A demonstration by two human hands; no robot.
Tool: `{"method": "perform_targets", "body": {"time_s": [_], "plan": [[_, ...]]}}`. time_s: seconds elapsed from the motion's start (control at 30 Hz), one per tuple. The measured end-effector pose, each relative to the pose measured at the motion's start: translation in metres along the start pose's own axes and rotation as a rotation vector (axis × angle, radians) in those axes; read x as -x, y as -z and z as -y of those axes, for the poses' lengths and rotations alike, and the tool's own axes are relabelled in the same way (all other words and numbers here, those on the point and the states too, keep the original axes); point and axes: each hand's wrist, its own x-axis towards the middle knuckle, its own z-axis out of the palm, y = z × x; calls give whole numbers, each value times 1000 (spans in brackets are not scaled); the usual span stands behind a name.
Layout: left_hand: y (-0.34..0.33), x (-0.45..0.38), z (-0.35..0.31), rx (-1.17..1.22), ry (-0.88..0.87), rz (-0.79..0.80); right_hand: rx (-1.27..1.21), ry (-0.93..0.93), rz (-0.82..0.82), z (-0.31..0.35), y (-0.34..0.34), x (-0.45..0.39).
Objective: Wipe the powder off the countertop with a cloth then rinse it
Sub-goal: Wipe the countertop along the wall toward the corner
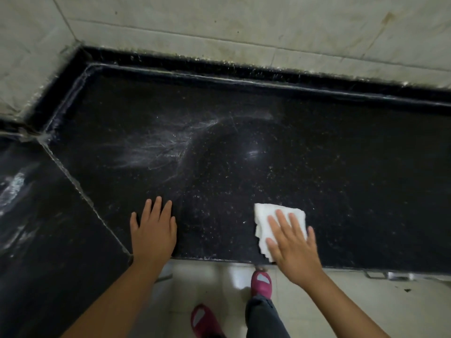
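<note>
Right hand presses the cloth at the near bench edge.

The right hand [291, 242] lies flat with straight fingers on the white cloth [271, 219]; the left hand [153, 230] rests open on the bench [366, 191]. The powder [156, 150] lies far and left of the cloth.

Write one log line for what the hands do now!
right hand: presses cloth on countertop | left hand: flat on countertop | powder: remains

Black speckled countertop [317, 167], whitish powder [156, 150] smears, white cloth [268, 215], seemingly pale grey-veined wall tiles [219, 20], magenta slippers [261, 284]
</note>
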Motion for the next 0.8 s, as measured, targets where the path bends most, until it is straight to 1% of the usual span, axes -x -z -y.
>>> {"method": "perform_targets", "body": {"time_s": [0.03,0.1,0.13,0.23,0.33,0.47,0.53,0.6,0.7,0.77,0.8], "plan": [[-1,0,-1,16,-5,-37,-1,-48,-7,-16,5,-1],[-1,-3,-6,30,-31,-123,-13,-120,44,-48,21,-15],[2,-7,-14,36,-43,-130,-60,-171,60,-64,27,-26],[10,-27,-51,64,-96,-126,-116,-297,102,-100,56,-69],[5,-55,-92,92,-147,-35,-132,-338,85,-121,79,-123],[-3,-98,-132,80,-148,35,-183,-303,22,-135,107,-193],[-10,-112,-139,22,-112,75,-186,-265,-37,-135,118,-227],[-17,-116,-141,-9,-91,72,-171,-237,-62,-131,131,-255],[-21,-113,-141,-57,-74,70,-169,-203,-38,-107,148,-293],[-22,-113,-142,-70,-69,59,-160,-125,-30,-74,153,-312],[-20,-113,-143,-70,-67,54,-146,-56,-27,-54,153,-317]]}}
